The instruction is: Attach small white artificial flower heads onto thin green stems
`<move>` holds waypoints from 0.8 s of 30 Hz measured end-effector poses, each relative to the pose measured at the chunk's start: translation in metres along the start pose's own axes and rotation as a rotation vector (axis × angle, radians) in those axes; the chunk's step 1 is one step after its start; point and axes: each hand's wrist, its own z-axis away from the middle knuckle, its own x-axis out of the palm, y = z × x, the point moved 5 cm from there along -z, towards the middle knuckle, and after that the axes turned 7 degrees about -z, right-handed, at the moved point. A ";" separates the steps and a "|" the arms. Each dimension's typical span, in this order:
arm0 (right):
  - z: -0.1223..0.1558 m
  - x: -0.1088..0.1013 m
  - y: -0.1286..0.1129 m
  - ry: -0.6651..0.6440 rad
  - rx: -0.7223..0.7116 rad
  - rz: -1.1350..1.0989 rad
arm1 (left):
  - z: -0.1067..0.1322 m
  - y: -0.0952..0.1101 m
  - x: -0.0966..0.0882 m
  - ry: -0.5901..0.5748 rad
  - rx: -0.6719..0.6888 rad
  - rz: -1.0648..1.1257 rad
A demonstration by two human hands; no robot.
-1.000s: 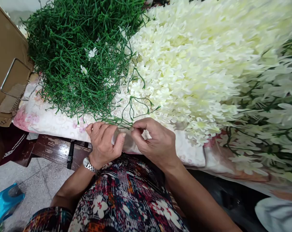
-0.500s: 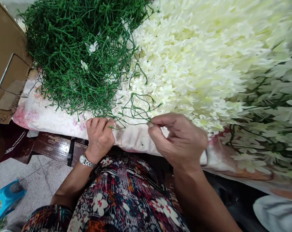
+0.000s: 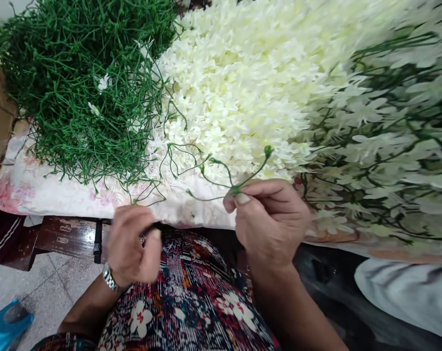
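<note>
Green plastic stems (image 3: 78, 83) lie heaped at the left of the floral cloth (image 3: 41, 187). Below them the left hand (image 3: 131, 243) hangs blurred and loosely curled over the bench (image 3: 67, 234) edge, so I cannot tell whether it holds anything. Further right, the right hand (image 3: 268, 222) pinches a branched green stem (image 3: 236, 188) at its fork between thumb and forefinger, held up just in front of the cream flower heap (image 3: 243, 73). Keeping that pinch close to the fork would probably steady the thin branches and stop them snagging the loose stems trailing beside them.
</note>
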 end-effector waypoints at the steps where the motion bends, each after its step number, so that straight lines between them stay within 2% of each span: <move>1: 0.004 0.005 0.000 -0.036 0.035 -0.063 | 0.000 0.004 0.009 -0.146 -0.047 0.097; 4: 0.017 0.024 0.000 -0.195 0.137 -0.143 | 0.003 0.009 0.039 -0.491 -0.291 0.413; 6: 0.025 0.036 0.001 -0.303 0.169 -0.055 | 0.003 0.008 0.055 -0.568 -0.464 0.648; 8: 0.027 0.044 0.002 -0.400 0.121 0.088 | 0.000 0.004 0.065 -0.526 -0.564 0.826; 11: 0.022 0.047 -0.004 -0.548 -0.145 0.382 | -0.005 -0.008 0.069 -0.368 -0.634 0.908; 13: 0.014 0.038 -0.009 -0.564 -0.378 0.629 | -0.006 -0.016 0.066 -0.263 -0.668 0.882; 14: 0.007 0.031 -0.011 -0.499 -0.471 0.753 | -0.006 -0.019 0.064 -0.229 -0.676 0.866; 15: 0.000 0.022 -0.011 -0.433 -0.506 0.887 | -0.006 -0.021 0.063 -0.213 -0.681 0.858; 17: -0.014 0.009 -0.006 -0.316 -0.481 1.156 | -0.006 -0.021 0.062 -0.230 -0.693 0.889; 19: -0.021 0.004 0.000 -0.294 -0.461 1.351 | -0.005 -0.018 0.064 -0.277 -0.711 0.936; 21: -0.023 0.006 0.004 -0.308 -0.467 1.466 | -0.004 -0.016 0.064 -0.312 -0.718 0.937; 24: -0.021 0.008 0.005 -0.325 -0.458 1.501 | -0.004 -0.015 0.063 -0.333 -0.696 0.869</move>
